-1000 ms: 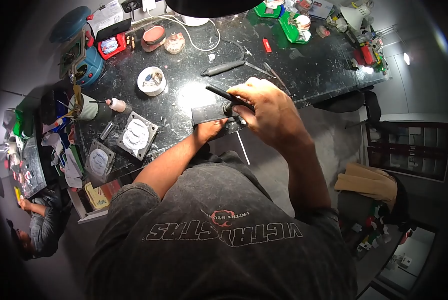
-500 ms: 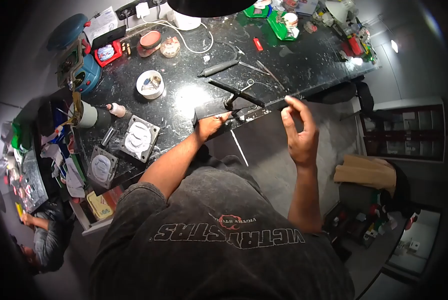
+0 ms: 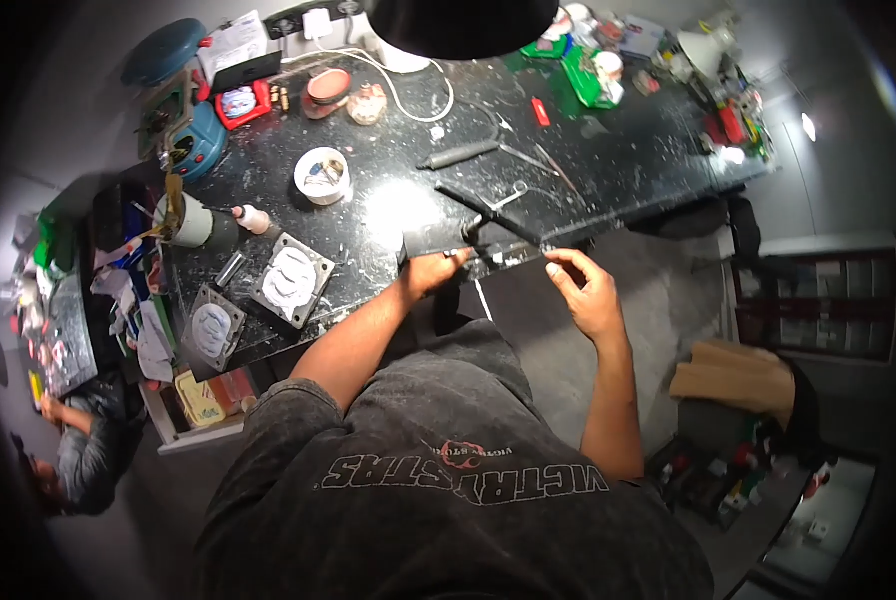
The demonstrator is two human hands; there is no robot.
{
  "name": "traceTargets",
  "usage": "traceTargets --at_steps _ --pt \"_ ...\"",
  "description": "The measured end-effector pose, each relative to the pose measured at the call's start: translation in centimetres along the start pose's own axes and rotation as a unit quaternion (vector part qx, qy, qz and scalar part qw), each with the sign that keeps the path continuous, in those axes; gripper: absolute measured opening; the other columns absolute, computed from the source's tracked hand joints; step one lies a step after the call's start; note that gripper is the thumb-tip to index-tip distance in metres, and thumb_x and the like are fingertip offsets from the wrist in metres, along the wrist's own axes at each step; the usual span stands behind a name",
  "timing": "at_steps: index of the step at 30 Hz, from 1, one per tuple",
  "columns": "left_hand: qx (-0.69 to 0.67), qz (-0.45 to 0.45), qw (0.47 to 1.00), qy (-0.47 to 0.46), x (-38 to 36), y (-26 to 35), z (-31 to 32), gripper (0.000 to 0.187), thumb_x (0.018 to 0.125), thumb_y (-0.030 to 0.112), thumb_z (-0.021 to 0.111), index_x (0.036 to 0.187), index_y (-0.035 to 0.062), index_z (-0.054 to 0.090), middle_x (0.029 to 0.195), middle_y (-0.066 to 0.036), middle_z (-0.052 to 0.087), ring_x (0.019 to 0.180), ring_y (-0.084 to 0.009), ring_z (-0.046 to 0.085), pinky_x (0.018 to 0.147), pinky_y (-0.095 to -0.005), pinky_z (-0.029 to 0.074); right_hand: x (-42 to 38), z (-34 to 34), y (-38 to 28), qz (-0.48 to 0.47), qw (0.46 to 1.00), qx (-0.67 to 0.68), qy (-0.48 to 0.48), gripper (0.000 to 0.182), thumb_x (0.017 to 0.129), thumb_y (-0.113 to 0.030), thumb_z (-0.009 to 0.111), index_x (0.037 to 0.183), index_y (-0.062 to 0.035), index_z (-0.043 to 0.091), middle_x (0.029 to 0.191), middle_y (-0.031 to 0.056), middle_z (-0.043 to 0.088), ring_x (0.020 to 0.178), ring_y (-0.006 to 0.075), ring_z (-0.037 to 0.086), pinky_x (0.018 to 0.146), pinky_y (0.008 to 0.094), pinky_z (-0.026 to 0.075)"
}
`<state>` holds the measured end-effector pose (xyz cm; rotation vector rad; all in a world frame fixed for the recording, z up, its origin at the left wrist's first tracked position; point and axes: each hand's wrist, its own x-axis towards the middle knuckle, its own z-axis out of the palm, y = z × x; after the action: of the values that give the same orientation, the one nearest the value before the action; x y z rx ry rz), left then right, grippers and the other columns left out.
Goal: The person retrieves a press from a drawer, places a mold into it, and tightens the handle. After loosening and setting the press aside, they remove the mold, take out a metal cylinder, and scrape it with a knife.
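Observation:
A black T-bar handle (image 3: 490,216) tops the screw of a press at the bench's front edge. My left hand (image 3: 436,272) is at the dark metal frame of the press (image 3: 418,243), its fingers closed about the frame's lower edge and partly hidden. My right hand (image 3: 586,295) is raised at the right end of the bar, fingers curved and thumb apart, fingertips right at the bar's tip. Behind the handle lie a grey handpiece (image 3: 463,154) with a cord and scissor-like forceps (image 3: 513,192).
Two metal flask halves filled with white plaster (image 3: 293,284) (image 3: 213,330) lie at the left front. Nearby stand a small bottle (image 3: 253,219), a white bowl (image 3: 323,176) and a white pot (image 3: 186,222). A lamp shade (image 3: 463,25) hangs overhead. Another person (image 3: 88,440) works at far left.
My right hand has moved down and left to the right end of the bar, and its fingers now point toward it. The bar has barely turned. My left hand stays at the press.

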<state>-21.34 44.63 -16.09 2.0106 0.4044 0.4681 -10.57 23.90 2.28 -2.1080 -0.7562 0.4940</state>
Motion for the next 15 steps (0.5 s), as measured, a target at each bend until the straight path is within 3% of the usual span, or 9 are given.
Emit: traceTargets --at_steps 1,4,7,10,11,12,13,14,15 --pt "0.027 -0.050 0.997 -0.061 0.2 -0.5 0.0 0.019 0.087 0.017 0.064 0.097 0.0017 0.065 0.091 -0.016 0.067 0.084 -0.0300 0.064 0.075 -0.0428 0.050 1.2 -0.1 0.9 0.012 0.999 -0.007 -0.047 0.026 0.091 -0.017 0.070 0.112 -0.0020 0.068 0.085 0.0033 0.066 0.079 0.0081 0.059 0.074 0.0250 0.048" --pt "-0.064 -0.041 0.997 0.004 -0.7 0.1 0.2 0.024 0.080 0.013 0.069 0.101 0.0018 0.064 0.091 -0.015 0.066 0.086 -0.0319 0.063 0.081 -0.0425 0.050 4.3 -0.7 2.0 0.015 0.982 -0.069 -0.173 0.036 0.088 -0.020 0.073 0.118 -0.0033 0.065 0.089 0.0064 0.067 0.078 0.0129 0.060 0.075 0.0280 0.050" --pt "-0.063 0.076 0.983 0.154 -0.3 3.6 -0.8 0.035 0.072 0.007 0.068 0.106 0.0016 0.062 0.092 -0.015 0.063 0.087 -0.0310 0.061 0.083 -0.0399 0.049 6.9 -0.4 4.2 0.020 0.961 -0.060 -0.269 0.040 0.086 -0.021 0.074 0.122 -0.0043 0.065 0.092 0.0075 0.067 0.080 0.0153 0.061 0.077 0.0309 0.051" --pt "0.075 0.075 0.971 0.215 -1.0 3.9 -0.6 0.037 0.075 0.016 0.072 0.106 -0.0013 0.062 0.104 -0.020 0.065 0.096 -0.0366 0.062 0.089 -0.0418 0.049 8.7 0.3 4.2 -0.018 0.958 -0.110 -0.265 0.079 0.080 -0.022 0.080 0.148 -0.0111 0.040 0.121 0.0147 0.060 0.097 0.0236 0.062 0.087 0.0366 0.052" --pt "0.041 -0.102 0.986 0.129 -2.3 4.7 -1.0 0.038 0.078 0.021 0.072 0.108 -0.0017 0.062 0.108 -0.021 0.065 0.100 -0.0371 0.062 0.091 -0.0415 0.049 9.8 0.7 4.9 -0.059 0.949 -0.128 -0.281 0.099 0.076 -0.023 0.083 0.155 -0.0130 0.024 0.135 0.0192 0.050 0.108 0.0306 0.060 0.094 0.0417 0.050" --pt "-0.004 -0.273 0.961 0.038 -3.4 6.2 -1.8 0.041 0.081 0.026 0.072 0.109 -0.0021 0.062 0.111 -0.022 0.065 0.103 -0.0375 0.062 0.092 -0.0412 0.049 10.5 0.9 4.0 -0.077 0.945 -0.125 -0.293 0.108 0.072 -0.020 0.084 0.156 -0.0126 0.018 0.141 0.0206 0.043 0.122 0.0354 0.052 0.103 0.0452 0.045" --pt "0.003 -0.368 0.929 -0.041 -3.7 6.0 -2.3 0.044 0.084 0.032 0.072 0.112 -0.0011 0.063 0.114 -0.022 0.065 0.108 -0.0364 0.062 0.093 -0.0397 0.049 10.9 1.1 3.8 -0.115 0.937 -0.125 -0.305 0.109 0.071 -0.018 0.084 0.157 -0.0126 0.017 0.145 0.0209 0.040 0.128 0.0369 0.047 0.107 0.0452 0.041" --pt "0.012 -0.294 0.955 0.031 -5.4 6.9 -2.5 0.035 0.086 0.034 0.071 0.097 0.0008 0.067 0.088 -0.016 0.070 0.085 -0.0280 0.068 0.079 -0.0391 0.051 11.4 1.4 3.6 -0.152 0.930 -0.123 -0.312 0.111 0.069 -0.017 0.084 0.157 -0.0126 0.016 0.148 0.0212 0.036 0.134 0.0383 0.042 0.111 0.0452 0.038" --pt "0.003 -0.248 0.964 0.091 -7.1 6.6 -2.3 0.030 0.087 0.028 0.070 0.100 0.0007 0.067 0.091 -0.015 0.071 0.087 -0.0253 0.068 0.081 -0.0370 0.051 11.7 1.7 3.5 -0.160 0.926 -0.119 -0.321 0.111 0.069 -0.017 0.084 0.157 -0.0126 0.016 0.148 0.0212 0.036 0.134 0.0383 0.042 0.111 0.0452 0.038"
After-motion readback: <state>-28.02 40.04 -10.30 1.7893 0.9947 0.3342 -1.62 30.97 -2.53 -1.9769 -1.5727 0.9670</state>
